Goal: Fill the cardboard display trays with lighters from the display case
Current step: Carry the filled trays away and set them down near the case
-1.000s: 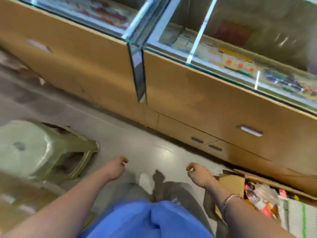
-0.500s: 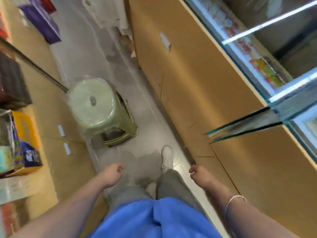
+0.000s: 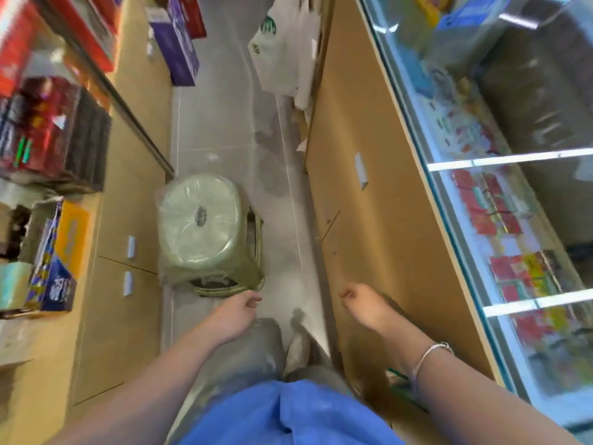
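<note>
Hands hang free for walking: left hand and right hand have loosely curled fingers holding nothing; stool stands just ahead of the left fingers; case lies right of the right fingers; trays unseen.

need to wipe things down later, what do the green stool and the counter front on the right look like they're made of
Green stool: looks like moulded plastic, still in a clear film wrap, judging by the glossy wrinkles on its seat. Counter front: seems a matte tan wood-look laminate or board, flat with thin panel seams; which one is unclear. Above it sits the glass display case, reflective with metal strips.
</note>
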{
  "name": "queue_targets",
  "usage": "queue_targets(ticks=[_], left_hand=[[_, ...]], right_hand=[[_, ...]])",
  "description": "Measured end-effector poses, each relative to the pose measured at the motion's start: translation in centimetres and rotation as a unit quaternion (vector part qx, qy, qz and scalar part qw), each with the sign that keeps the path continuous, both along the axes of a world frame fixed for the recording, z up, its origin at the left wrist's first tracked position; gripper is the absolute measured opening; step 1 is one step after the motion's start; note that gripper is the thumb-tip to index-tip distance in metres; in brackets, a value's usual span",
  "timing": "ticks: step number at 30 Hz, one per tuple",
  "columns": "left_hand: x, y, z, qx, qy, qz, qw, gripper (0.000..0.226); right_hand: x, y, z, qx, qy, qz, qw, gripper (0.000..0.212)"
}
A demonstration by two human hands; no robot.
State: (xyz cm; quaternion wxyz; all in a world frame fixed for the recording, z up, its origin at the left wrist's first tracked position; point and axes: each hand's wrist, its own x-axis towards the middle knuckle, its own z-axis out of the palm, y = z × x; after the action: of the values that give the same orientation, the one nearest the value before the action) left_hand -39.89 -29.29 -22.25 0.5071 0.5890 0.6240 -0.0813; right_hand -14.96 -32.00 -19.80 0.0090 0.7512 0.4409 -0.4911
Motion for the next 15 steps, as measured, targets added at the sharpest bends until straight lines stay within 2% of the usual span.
queue_targets(ticks=[8,15], left_hand=[[3.1,11.5,2.6,0.087,-0.081,0.020,0.993,0.038],[4.7,24.2,6.4,0.159,-0.094,-0.022,0.983,0.038]], right_hand=[[-1.3,12.3,1.5,0.071,0.042,0.040,0.996,0.023],[-1.9,23.4,5.3,0.175,0.030,0.022,0.984,0.025]])
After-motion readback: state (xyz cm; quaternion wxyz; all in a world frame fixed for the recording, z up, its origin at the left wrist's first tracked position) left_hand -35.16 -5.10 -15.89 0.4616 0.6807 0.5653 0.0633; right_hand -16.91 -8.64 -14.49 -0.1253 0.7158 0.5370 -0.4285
